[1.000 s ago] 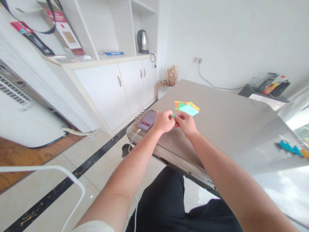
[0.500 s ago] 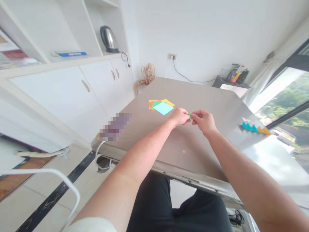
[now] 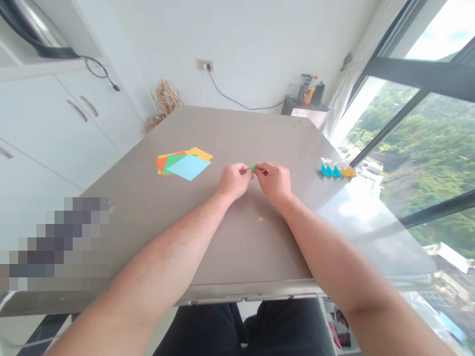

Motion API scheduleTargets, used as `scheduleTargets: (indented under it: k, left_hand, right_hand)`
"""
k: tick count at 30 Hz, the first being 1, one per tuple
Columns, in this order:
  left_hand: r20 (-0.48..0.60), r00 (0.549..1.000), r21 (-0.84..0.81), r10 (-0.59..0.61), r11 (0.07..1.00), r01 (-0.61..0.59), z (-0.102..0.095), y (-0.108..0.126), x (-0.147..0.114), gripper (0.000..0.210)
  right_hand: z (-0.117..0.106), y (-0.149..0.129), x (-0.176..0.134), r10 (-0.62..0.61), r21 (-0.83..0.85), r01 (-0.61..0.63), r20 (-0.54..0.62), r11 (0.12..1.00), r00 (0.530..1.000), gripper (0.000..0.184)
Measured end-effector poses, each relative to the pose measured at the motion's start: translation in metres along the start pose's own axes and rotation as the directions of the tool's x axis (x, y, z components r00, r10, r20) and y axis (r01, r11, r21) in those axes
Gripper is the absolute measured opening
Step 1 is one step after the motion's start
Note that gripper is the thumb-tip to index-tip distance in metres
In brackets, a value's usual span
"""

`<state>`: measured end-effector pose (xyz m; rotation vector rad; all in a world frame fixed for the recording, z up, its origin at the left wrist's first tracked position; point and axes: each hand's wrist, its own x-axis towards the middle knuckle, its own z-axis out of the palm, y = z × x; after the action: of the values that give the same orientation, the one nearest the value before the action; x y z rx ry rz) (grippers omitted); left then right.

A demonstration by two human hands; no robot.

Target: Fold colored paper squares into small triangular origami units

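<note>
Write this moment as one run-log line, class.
left hand: pinches green piece | right hand: pinches green piece | sheets: on table, left of hands | peaked pieces: right of hands

You are facing a plain white wall [image 3: 278,34] across a smooth, grey-brown table [image 3: 237,133]. Flat-fronted white cabinets [image 3: 37,123] are standing on your left; on your right, a large, dark-framed glass window [image 3: 401,118] is letting in daylight, throwing white glare [image 3: 359,205] across the table.
</note>
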<state>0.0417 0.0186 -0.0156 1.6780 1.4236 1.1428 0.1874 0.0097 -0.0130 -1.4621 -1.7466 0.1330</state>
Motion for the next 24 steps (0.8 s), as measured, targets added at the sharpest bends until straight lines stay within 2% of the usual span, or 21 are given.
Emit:
scheduleTargets:
  k: [3,7,16,19,24]
  left_hand:
    - [0.023,1.000,-0.048,-0.012,0.999,0.013,0.001,-0.003,-0.001,0.017]
    - [0.032,0.999,-0.109,-0.003,0.994,0.006,0.002,-0.007,-0.001,0.017]
    - [0.030,0.999,-0.064,0.023,0.998,-0.021,-0.001,-0.009,-0.002,0.017]
    - [0.030,0.998,-0.110,0.050,0.993,-0.047,-0.001,-0.007,-0.003,0.015]
    - [0.038,0.999,-0.229,0.025,0.973,-0.016,0.000,-0.004,-0.003,0.012]
  right_hand:
    - [0.000,-0.002,-0.001,-0.047,-0.095,0.048,0.016,0.994,0.999,0.023]
    - [0.000,-0.003,-0.004,-0.037,-0.148,0.038,0.011,0.988,0.999,0.023]
    - [0.001,-0.005,-0.010,-0.082,-0.233,0.082,0.010,0.969,0.997,0.024]
    - [-0.002,-0.005,-0.012,-0.073,-0.202,0.074,0.014,0.977,0.997,0.024]
    - [-0.004,-0.005,-0.014,-0.015,-0.036,0.017,0.038,0.999,0.999,0.018]
